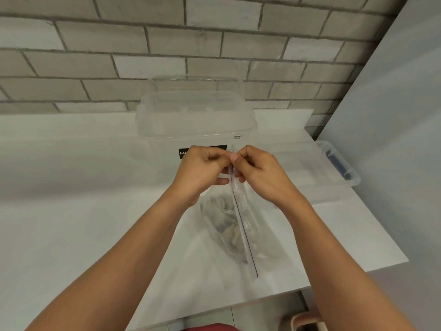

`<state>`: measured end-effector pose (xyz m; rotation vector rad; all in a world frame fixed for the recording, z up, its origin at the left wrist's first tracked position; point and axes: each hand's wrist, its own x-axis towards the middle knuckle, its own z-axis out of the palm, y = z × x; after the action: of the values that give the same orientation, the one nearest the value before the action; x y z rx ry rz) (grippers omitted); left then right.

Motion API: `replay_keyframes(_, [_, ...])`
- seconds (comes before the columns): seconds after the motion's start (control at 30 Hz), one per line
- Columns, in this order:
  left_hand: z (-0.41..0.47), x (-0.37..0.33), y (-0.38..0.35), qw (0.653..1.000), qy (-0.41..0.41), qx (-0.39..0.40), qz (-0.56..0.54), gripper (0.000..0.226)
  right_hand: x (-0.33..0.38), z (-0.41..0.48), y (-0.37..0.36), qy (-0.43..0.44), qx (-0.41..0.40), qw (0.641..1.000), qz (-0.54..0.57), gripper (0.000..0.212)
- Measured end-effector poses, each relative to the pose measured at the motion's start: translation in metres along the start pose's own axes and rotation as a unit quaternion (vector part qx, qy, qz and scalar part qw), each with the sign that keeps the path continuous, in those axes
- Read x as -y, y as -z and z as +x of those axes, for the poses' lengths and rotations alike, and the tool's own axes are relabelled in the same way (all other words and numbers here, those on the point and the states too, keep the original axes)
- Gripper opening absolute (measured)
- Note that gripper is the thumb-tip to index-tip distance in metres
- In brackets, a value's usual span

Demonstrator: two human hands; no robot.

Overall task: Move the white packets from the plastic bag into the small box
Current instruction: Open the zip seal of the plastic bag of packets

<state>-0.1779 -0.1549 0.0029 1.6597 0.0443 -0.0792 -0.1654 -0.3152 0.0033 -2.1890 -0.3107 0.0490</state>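
Where they meet, left hand [202, 170] and right hand [260, 173] (grips pinched tight) on the plastic bag [238, 225].

The plastic bag [241, 223] is thin, see-through plastic. It is crinkly and a bit shiny, with a dark strip along its top edge. The white packets [229, 225] inside it look dull and soft, but what they are made of is hard to tell through the bag. The small box [355, 181] and the big box [195, 120] are clear, smooth, hard plastic. The table [71, 211] is white, smooth and matt. The wall [119, 56] is rough grey brick.
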Motion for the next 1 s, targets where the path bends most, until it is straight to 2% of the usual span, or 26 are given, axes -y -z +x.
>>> replay_keyframes(0.1, [0.001, 0.002, 0.005, 1.0, -0.009, 0.015, 0.017, 0.016, -0.005, 0.0, 0.004, 0.024, 0.023, 0.999, -0.018, 0.021])
replay_keyframes(0.17, [0.002, 0.004, 0.006, 0.994, -0.049, -0.011, 0.1, 0.017, -0.007, -0.001, 0.004, 0.041, 0.009, 0.998, -0.052, 0.019])
replay_keyframes(0.23, [0.004, 0.006, 0.004, 0.963, -0.13, -0.04, 0.234, 0.017, -0.007, 0.0, 0.003, 0.048, -0.012, 0.995, -0.09, 0.019])
replay_keyframes(0.3, [0.005, 0.005, 0.002, 0.934, -0.179, -0.057, 0.305, 0.016, -0.007, 0.003, 0.006, 0.047, -0.026, 0.991, -0.123, 0.019])
replay_keyframes(0.5, [0.011, 0.003, 0.007, 0.931, -0.183, -0.07, 0.309, 0.01, -0.009, 0.008, 0.016, 0.04, -0.041, 0.987, -0.147, 0.019])
replay_keyframes(0.57, [0.01, 0.001, 0.006, 0.946, -0.156, -0.078, 0.272, 0.009, -0.007, 0.01, 0.014, 0.041, -0.055, 0.988, -0.138, 0.019])
replay_keyframes(0.67, [0.007, 0.0, 0.003, 0.99, -0.05, -0.063, 0.116, 0.009, -0.005, 0.01, 0.011, 0.029, -0.06, 0.992, -0.108, 0.02])
replay_keyframes(0.77, [0.001, 0.004, -0.002, 0.999, 0.035, -0.006, 0.004, 0.011, -0.002, 0.008, 0.008, 0.003, -0.043, 0.999, -0.02, 0.02])
replay_keyframes(0.9, [-0.001, 0.011, -0.005, 0.998, 0.035, -0.015, -0.056, 0.007, -0.002, -0.003, 0.004, -0.019, -0.009, 0.996, 0.089, 0.02])
replay_keyframes(1.0, [-0.001, 0.011, -0.006, 0.996, 0.043, -0.022, -0.076, 0.003, -0.011, -0.014, 0.003, -0.023, 0.004, 0.998, 0.058, 0.023])
